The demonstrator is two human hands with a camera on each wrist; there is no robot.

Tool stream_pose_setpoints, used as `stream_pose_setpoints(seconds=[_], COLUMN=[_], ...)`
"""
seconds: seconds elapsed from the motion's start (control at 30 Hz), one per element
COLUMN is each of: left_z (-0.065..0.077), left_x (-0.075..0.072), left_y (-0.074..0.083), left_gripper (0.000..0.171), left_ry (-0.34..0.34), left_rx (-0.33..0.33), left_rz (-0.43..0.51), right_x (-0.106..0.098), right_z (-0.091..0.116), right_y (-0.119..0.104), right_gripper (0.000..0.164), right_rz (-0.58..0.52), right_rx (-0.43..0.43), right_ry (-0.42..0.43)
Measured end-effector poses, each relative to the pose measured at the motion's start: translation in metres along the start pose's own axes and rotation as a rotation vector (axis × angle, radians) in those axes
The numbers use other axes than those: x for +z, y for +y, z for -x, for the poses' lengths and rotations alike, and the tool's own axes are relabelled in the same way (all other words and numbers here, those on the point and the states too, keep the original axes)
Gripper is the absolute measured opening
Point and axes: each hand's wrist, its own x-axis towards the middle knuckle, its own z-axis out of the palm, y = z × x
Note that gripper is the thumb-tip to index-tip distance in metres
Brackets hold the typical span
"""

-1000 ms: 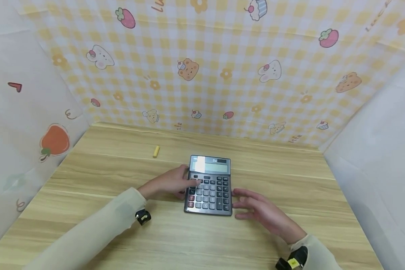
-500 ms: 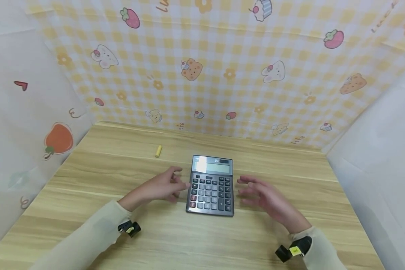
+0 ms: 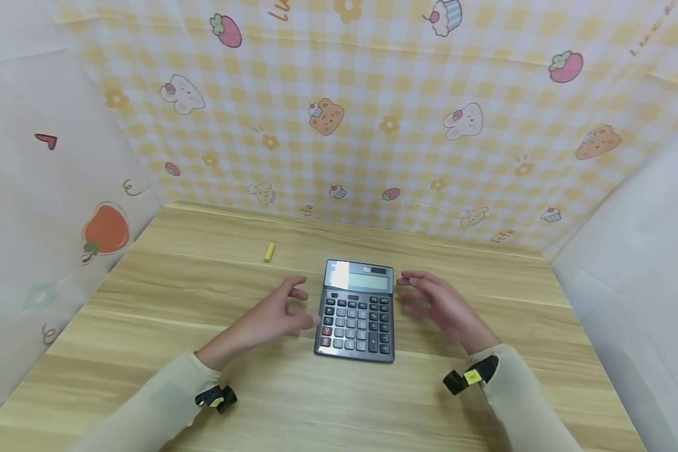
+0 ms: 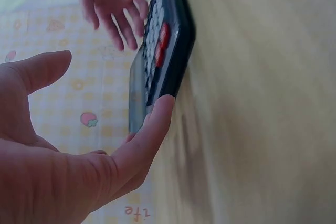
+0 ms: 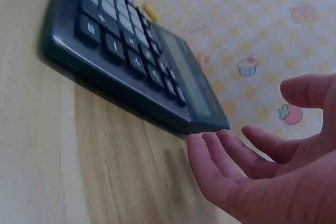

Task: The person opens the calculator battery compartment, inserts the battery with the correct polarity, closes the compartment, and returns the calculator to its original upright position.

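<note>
Left hand [image 3: 272, 322] and right hand [image 3: 443, 306], both relaxed and free, flank a dark calculator [image 3: 355, 312] on the tabletop [image 3: 339, 405], lower centre of frame.

"What's changed?"
"The left hand [image 3: 271, 319] no longer reaches over the calculator [image 3: 345, 355]'s keys [image 3: 351, 324]; it's back at the left edge."
"And the right hand [image 3: 441, 306]?"
"Moved toward the far end (beside the display [image 3: 367, 282] now), from the near keys."
</note>
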Motion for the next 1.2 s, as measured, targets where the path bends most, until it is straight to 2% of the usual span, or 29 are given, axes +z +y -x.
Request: stream_pose_setpoints(seconds=[0.27,0.37,0.63,0.87,1.2], left_z=[0.001,0.002,0.004,0.005,0.008], left_x=[0.016,0.019,0.023,0.025,0.028], left_y=[-0.008,-0.009,-0.011,-0.009,-0.009], left_gripper=[0.106,0.106,0.104,0.104,0.102], left_ry=[0.028,0.044,0.036,0.056,0.045], left_rx=[-0.049,-0.051,-0.048,-0.076,-0.067], left_rz=[0.059,0.063,0.049,0.053,0.07], right_x=[-0.005,-0.005,-0.002,0.0,0.002], right_z=[-0.026,-0.032,-0.046,-0.058,-0.066], right_y=[-0.002,-0.006,-0.014,-0.018,-0.021], right_gripper=[0.057,0.058,0.06,0.062,0.053], right_rz=[-0.041,-0.017,0.039,0.068,0.128], right_rx=[0.005,0.0,0.005,0.015,0.039], right_ry=[0.043,0.048,0.03,0.024,0.009])
